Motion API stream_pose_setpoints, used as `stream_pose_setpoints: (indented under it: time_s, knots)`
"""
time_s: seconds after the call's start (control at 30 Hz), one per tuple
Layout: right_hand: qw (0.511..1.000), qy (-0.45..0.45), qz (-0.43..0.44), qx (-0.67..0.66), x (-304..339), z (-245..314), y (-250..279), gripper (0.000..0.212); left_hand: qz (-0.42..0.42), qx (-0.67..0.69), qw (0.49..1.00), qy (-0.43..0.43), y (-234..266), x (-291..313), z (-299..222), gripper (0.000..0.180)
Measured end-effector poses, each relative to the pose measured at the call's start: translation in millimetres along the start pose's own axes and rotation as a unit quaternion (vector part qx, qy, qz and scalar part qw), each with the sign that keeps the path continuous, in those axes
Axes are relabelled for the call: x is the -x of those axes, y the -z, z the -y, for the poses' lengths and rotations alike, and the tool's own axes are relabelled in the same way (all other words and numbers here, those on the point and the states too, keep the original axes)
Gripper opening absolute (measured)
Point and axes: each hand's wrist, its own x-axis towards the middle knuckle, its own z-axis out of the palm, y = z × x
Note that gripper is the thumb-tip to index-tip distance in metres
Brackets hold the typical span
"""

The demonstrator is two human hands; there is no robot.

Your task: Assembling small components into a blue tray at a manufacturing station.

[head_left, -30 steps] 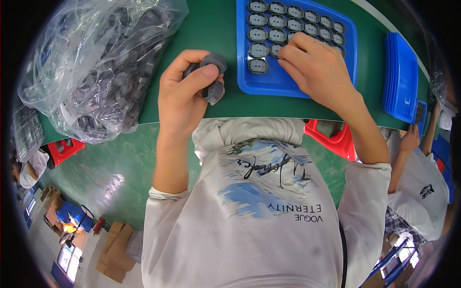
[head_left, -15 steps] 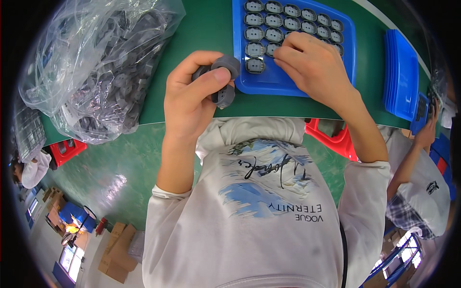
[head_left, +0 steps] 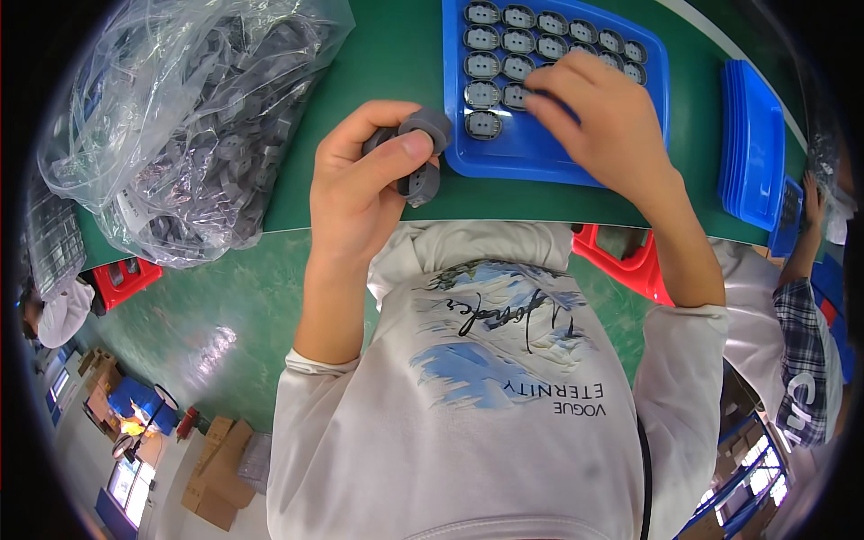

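Several dark grey plastic housings [head_left: 423, 184] are bunched in my left hand [head_left: 364, 171], its thumb pressed over them, just off the near left corner of a blue tray [head_left: 522, 166]. Inside the tray, grey oval housings [head_left: 482, 126] with small holes stand in rows. My right hand [head_left: 605, 117] hovers above the tray. Its thumb and forefinger are parted beside a housing [head_left: 516, 96] in the second column, and nothing shows between them. The back of this hand covers part of the rows.
A clear plastic bag [head_left: 202, 144] full of grey housings lies on the green table [head_left: 387, 54] at left. Stacked blue trays [head_left: 751, 144] stand at right, near another person's hand [head_left: 814, 202]. Red stools [head_left: 621, 264] are below the table edge.
My right fingers have parted and drawn slightly away from the housing in the second column. My left hand keeps its grip. At right, the other person's arm has shifted.
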Motion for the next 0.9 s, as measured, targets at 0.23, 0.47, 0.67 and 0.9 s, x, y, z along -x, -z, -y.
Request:
stream_pose_setpoints:
  time_s: [0.23,0.47,0.67,0.9]
  knots:
    - [0.998,-0.030,-0.011,0.045,-10.1,4.4,4.0,0.014,-0.009,-0.004,1.000,0.005,-0.3,-1.0,0.6,0.019]
    - [0.999,-0.018,0.013,0.034,-14.0,2.1,2.5,0.019,0.000,-0.002,1.000,0.012,-0.3,-1.6,0.0,0.019]
    - [0.999,0.008,0.013,0.042,-17.1,1.0,4.4,0.021,0.003,-0.005,1.000,0.009,0.7,-1.6,-0.1,0.019]
    - [0.997,0.000,-0.005,-0.072,-8.2,19.1,19.9,0.032,0.007,-0.038,0.999,0.019,-12.5,3.3,-0.5,0.019]
